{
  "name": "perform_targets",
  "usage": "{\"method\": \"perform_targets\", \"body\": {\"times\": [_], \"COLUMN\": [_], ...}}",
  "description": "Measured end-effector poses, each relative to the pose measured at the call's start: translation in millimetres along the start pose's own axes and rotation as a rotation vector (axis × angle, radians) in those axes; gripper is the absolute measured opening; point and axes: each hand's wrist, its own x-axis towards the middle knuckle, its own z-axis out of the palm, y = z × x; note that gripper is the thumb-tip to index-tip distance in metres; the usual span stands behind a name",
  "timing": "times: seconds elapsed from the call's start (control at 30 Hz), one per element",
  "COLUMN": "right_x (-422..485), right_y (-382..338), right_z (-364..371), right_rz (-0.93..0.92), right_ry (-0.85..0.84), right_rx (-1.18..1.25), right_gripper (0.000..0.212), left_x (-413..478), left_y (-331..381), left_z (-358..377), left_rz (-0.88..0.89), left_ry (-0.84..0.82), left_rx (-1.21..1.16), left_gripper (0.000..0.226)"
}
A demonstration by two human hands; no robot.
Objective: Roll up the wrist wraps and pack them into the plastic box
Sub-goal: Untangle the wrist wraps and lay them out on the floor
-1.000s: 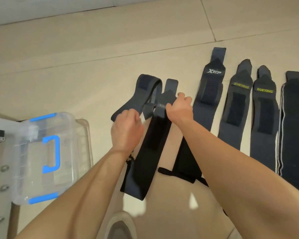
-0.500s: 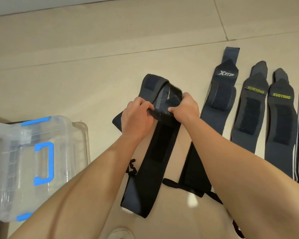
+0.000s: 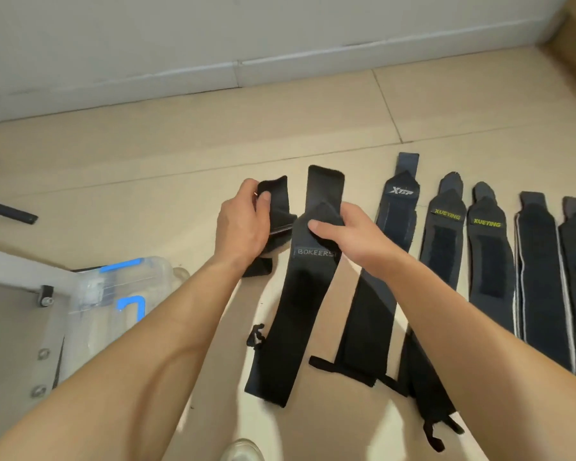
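Progress: early, no finished roll visible. Held: folded wrap (image 3: pixel 278 204) gripped by left hand (image 3: pixel 240 231); BOKEERS wrap (image 3: pixel 293 311) pinched by right hand (image 3: pixel 350 241). Flat on floor: other wraps (image 3: pixel 443 254). Left: box (image 3: pixel 137 284), contents unclear.

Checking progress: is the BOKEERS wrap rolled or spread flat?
Spread flat: the BOKEERS wrap lies full length on the floor, right hand gripping its top.

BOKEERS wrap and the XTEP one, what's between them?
Another black wrap lies there on the floor, top hidden under the right forearm, seen in the head view.
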Motion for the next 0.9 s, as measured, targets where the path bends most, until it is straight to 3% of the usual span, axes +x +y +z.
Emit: {"method": "perform_targets", "body": {"times": [0.17,0.4,0.63,0.9], "right_x": [-27.0,-80.5,-142.7,-205.2], "right_y": [-60.6,-124.1,-189.6,-219.4], "right_z": [3.9,3.8,6.5,8.6], "right_rz": [-0.155,-0.237,-0.313,-0.331], "right_ry": [-0.1,-0.063,0.045,0.045], "right_rx": [0.02,0.028,-0.042,0.016], "right_gripper": [0.015,0.015,0.031,0.022], "left_x": [-5.8,-32.3,-79.6,-138.0], "left_y": [54.4,118.9,171.6,196.5], "left_z": [-52.2,-133.1,-199.9,-221.6], "left_rz": [0.001,-0.056,-0.009,-0.046], "left_ry": [-0.103,-0.296,-0.271,-0.236], "left_rx": [-0.071,-0.384,-0.551,-0.89], "left_gripper": [0.02,0.017,0.02,0.017]}}
